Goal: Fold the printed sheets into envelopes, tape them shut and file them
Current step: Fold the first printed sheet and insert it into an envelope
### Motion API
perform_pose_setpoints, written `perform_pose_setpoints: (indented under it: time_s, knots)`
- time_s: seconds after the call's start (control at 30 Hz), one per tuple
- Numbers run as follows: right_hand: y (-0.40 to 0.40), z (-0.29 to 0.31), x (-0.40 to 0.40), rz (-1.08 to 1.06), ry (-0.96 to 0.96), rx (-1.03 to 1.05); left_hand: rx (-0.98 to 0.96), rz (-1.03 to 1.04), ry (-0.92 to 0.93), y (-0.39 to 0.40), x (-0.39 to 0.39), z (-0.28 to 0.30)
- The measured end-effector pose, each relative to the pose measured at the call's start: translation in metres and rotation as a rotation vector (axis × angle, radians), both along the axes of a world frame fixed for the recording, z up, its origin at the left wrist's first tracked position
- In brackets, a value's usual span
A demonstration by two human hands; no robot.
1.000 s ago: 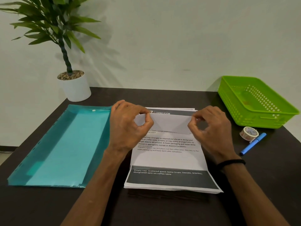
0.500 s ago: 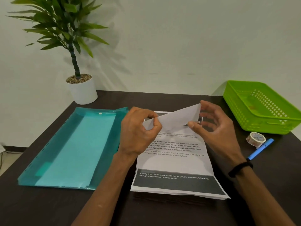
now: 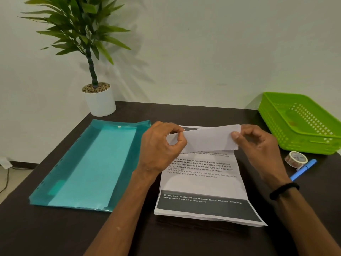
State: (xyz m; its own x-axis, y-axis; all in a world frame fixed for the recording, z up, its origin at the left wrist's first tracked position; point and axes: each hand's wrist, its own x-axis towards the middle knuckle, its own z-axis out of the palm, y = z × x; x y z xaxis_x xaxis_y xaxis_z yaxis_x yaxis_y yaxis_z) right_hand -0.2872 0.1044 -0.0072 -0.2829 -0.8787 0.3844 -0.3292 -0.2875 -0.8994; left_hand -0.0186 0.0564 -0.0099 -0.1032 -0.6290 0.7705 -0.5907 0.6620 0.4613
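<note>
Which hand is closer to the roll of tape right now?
Right. The right hand pinches the folded sheet just left of the tape roll; the left hand holds the sheet's other end, farther off.

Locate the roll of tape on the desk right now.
In the head view the roll of tape lies on the dark table's right side, just in front of the green basket and touching the blue pen.
</note>
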Motion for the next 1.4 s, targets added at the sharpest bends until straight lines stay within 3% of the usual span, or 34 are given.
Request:
perform_pose_setpoints:
  time_s: [0.1, 0.23, 0.33, 0.4, 0.47, 0.6, 0.8, 1.07, 1.17, 1.3, 1.4]
  knots:
    - [0.001, 0.004, -0.008, -0.053, -0.072, -0.015, 0.054, 0.008, 0.045, -0.007, 0.012, 0.002]
    - [0.004, 0.01, -0.013, -0.064, -0.298, -0.048, 0.271, -0.01, 0.32, -0.011, 0.018, 0.005]
    - [0.004, 0.011, -0.003, -0.024, -0.384, -0.042, 0.673, -0.251, 0.562, -0.006, 0.009, 0.008]
    - [0.004, 0.009, 0.009, -0.025, -0.459, -0.035, 0.948, -0.47, 0.594, 0.001, -0.002, 0.009]
    - [0.003, 0.005, 0.02, -0.027, -0.489, -0.017, 1.078, -0.609, 0.562, 0.013, -0.018, 0.01]
    - [0.004, -0.002, 0.036, 0.052, -0.362, 0.066, 1.063, -0.639, 0.576, 0.029, -0.042, 0.008]
    - [0.006, 0.001, 0.034, 0.153, -0.344, 0.149, 0.982, -0.496, 0.605, 0.016, -0.027, 0.006]
    - [0.005, 0.004, 0.004, 0.138, -0.269, 0.169, 0.786, -0.257, 0.908, -0.005, 0.01, 0.01]
    - [0.007, 0.003, -0.004, 0.176, -0.196, 0.221, 0.641, -0.075, 0.672, -0.007, 0.016, 0.009]
    - [0.006, 0.001, 0.0, 0.248, -0.076, 0.272, 0.138, 0.088, -0.097, -0.003, 0.011, 0.005]
    - [0.005, -0.004, 0.009, 0.264, -0.02, 0.251, 0.005, 0.061, -0.279, 0.008, -0.008, -0.002]
